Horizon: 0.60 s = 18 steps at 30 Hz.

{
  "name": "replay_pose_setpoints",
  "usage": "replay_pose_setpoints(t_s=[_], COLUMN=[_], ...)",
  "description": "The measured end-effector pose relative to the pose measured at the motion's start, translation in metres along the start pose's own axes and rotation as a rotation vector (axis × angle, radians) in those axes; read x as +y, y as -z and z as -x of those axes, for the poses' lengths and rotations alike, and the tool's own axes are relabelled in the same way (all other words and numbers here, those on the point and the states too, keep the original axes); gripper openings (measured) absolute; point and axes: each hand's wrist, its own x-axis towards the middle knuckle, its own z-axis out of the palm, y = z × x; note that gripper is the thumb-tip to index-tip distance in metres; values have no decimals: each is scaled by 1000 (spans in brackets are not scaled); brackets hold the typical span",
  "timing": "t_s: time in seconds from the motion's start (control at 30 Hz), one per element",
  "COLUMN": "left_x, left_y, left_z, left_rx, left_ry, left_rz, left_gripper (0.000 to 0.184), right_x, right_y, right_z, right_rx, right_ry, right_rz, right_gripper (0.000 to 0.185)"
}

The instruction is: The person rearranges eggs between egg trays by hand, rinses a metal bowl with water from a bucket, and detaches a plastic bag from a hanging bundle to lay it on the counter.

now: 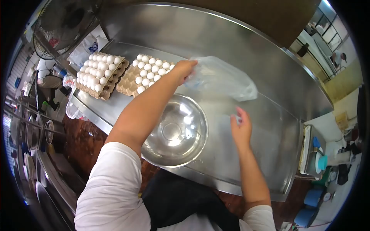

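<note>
My left hand (pixel 185 72) is closed on one end of a clear plastic bag (pixel 227 79), which stretches out to the right above the steel worktop (pixel 266 138). Below the bag's far end, my right hand (pixel 242 129) is raised with thumb and fingers apart, not touching it. A wide, shiny metal bowl (pixel 171 131) sits at the front of the worktop under my left forearm, with nothing in it. Behind that arm lies a cardboard tray of white eggs (pixel 148 71), its near-left cups bare. Left of it is a stack of trays topped with eggs (pixel 98 71).
A raised steel backsplash (pixel 216 30) runs along the back. At upper left stands a large fan (pixel 63 25). Pots and racks (pixel 50 131) line the left side, where a person (pixel 48 73) is partly visible. Blue stools (pixel 312 197) stand at lower right.
</note>
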Motion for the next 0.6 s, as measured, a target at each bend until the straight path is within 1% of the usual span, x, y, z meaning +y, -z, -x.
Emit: replay_pose_setpoints(t_s=[0.07,0.13,0.2,0.23,0.3,0.33,0.37,0.43,0.5,0.53,0.6], left_x=[-11,-17,-20,-19,-16,-21,-28,-30,1,14,29], left_y=[15,29,42,46,57,61,61,56,40,28,5], left_z=[-16,-28,-35,-37,-42,-51,-61,-54,0,5,8], left_rx=[-31,-74,-130,-118,-94,145,384,512,265,13,-483], left_ry=[34,73,123,128,139,-147,-430,-905,-1297,-1039,-449], left_rz=[-34,-15,57,81,126,-112,-347,-586,-592,-836,-1238], left_gripper=[36,37,37,36,32,30,28,29,36,39,47], right_x=[-23,-53,-57,-55,-42,-36,-30,-30,-48,-54,-50], right_y=[-17,-45,-74,-86,-104,-113,-119,-127,-124,-124,-136], right_z=[-49,-89,-122,-132,-142,-145,-144,-142,-150,-150,-146], right_rx=[1,-16,-279,-408,-561,-638,-618,-584,-672,-717,-809], right_ry=[259,327,118,11,77,108,140,207,223,225,287], right_rz=[27,-10,49,79,251,338,347,376,458,496,686], right_gripper=[24,18,23,25,28,30,30,29,30,31,33])
